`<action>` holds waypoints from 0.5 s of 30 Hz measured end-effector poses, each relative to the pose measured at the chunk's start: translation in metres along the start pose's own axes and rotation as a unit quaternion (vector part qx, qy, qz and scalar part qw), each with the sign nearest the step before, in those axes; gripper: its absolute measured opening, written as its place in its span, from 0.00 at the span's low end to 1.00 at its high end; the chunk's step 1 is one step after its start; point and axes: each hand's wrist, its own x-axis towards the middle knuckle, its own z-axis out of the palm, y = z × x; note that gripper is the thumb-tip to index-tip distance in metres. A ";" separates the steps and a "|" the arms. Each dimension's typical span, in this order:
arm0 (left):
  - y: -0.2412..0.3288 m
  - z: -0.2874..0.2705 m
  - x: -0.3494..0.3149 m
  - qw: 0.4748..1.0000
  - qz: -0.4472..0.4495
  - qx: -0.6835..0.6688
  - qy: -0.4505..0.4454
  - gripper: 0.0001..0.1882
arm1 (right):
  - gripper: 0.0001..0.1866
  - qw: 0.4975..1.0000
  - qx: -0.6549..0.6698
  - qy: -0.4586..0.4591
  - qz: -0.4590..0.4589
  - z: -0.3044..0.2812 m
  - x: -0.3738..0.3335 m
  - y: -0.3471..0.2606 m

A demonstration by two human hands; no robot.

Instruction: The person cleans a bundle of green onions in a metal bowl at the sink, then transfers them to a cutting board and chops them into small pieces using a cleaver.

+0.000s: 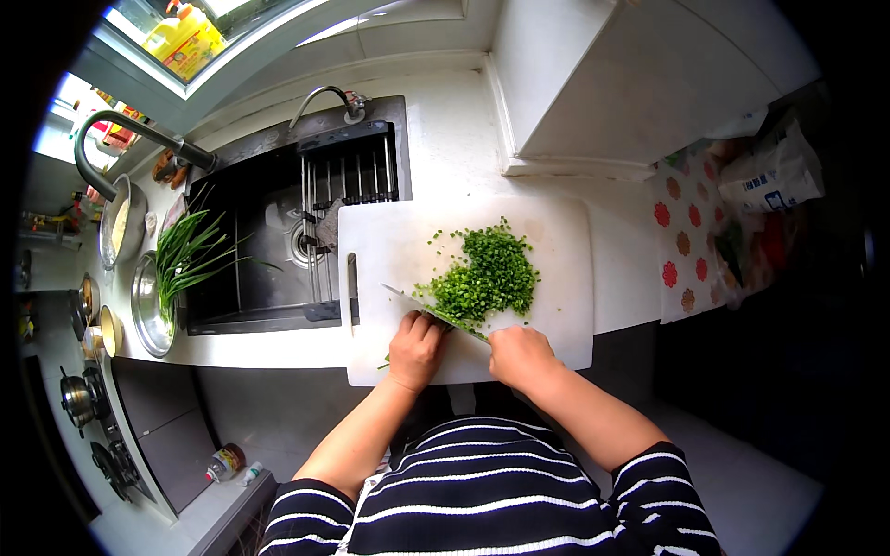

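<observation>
A dark sink is set into the white counter, and a slim curved faucet is mounted behind it. A yellow container is seen at the window. On the right, a white plastic bag is placed near a flowered covering. At far left, a pot is kept on the stove.

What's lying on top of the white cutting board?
A heap of chopped greens and a knife, gripped in the right hand. The left hand rests beside the knife; whatever lies beneath it is hidden, as is the board under the heap.
</observation>
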 end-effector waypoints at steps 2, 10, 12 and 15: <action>0.000 0.000 0.000 1.000 0.003 0.002 -0.003 0.08 | 0.08 1.000 0.002 0.003 -0.007 -0.001 0.008 -0.002; -0.001 0.002 -0.003 1.000 0.004 0.000 0.007 0.08 | 0.09 0.995 0.048 0.079 -0.023 0.032 0.044 -0.005; -0.002 0.003 -0.003 1.000 0.002 -0.003 0.003 0.09 | 0.09 0.991 0.079 0.100 -0.034 0.031 0.044 0.002; -0.001 0.006 -0.001 1.000 -0.003 -0.012 0.005 0.11 | 0.09 0.986 0.111 0.118 -0.030 0.021 0.040 0.010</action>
